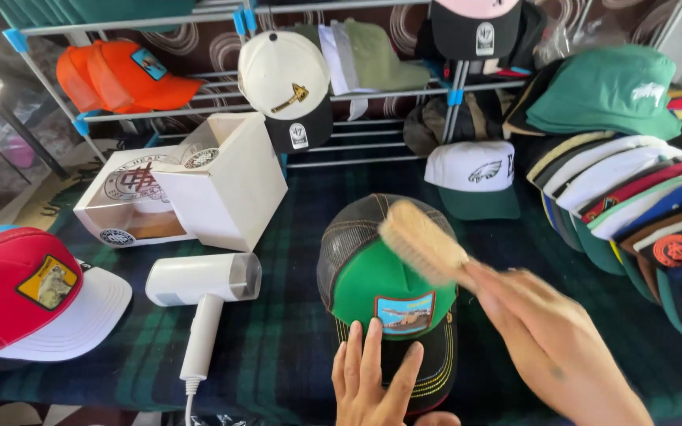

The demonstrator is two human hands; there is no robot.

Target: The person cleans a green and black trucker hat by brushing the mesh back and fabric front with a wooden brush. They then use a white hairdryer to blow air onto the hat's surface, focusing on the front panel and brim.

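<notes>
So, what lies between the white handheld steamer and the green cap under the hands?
Only bare plaid cloth separates steamer and green cap, in the head view.

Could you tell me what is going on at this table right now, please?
A person is brushing a green-fronted trucker cap that lies on a dark plaid cloth. The right hand holds a wooden brush over the cap's crown, blurred with motion, while the left hand presses flat on the brim. A white handheld steamer lies to the left, beside an open white box and a red and white cap. More caps are stacked at the right and on the wire rack behind.
</notes>
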